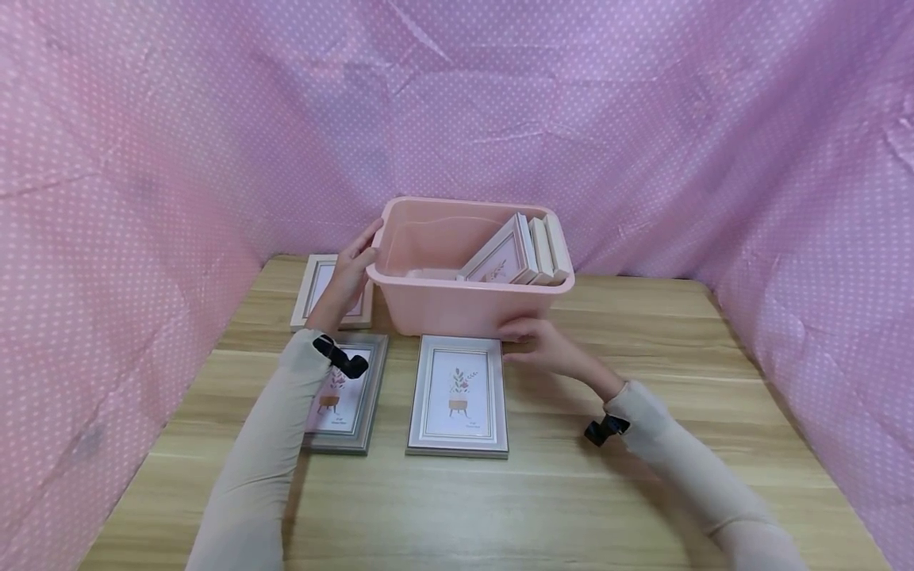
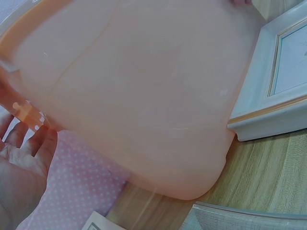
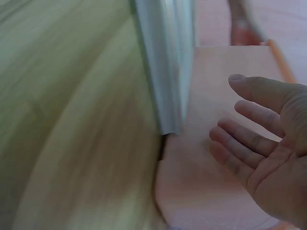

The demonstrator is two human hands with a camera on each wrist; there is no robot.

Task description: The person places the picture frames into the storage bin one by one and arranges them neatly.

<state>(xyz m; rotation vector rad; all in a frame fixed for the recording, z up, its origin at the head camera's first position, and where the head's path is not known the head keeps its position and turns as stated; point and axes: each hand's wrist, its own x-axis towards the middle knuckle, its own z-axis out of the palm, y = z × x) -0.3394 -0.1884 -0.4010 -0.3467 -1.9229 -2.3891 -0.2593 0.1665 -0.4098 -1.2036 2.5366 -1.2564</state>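
Note:
A pink plastic bin (image 1: 464, 305) stands at the back of the table. My left hand (image 1: 350, 274) holds its left rim; in the left wrist view the fingers (image 2: 45, 143) reach up to the rim's underside. By the bin's front wall is my right hand (image 1: 546, 349), close to the upper right corner of a white photo frame (image 1: 457, 396) lying face up. The right wrist view shows that hand (image 3: 273, 148) with fingers spread and nothing in them. Several photo frames (image 1: 500, 258) lean at the right inside the bin.
A grey photo frame (image 1: 366, 404) lies on the left, partly beneath the left forearm. Behind it lies a cream photo frame (image 1: 309, 293) beside the bin. Pink dotted cloth (image 1: 457, 103) hangs around the wooden table (image 1: 571, 507).

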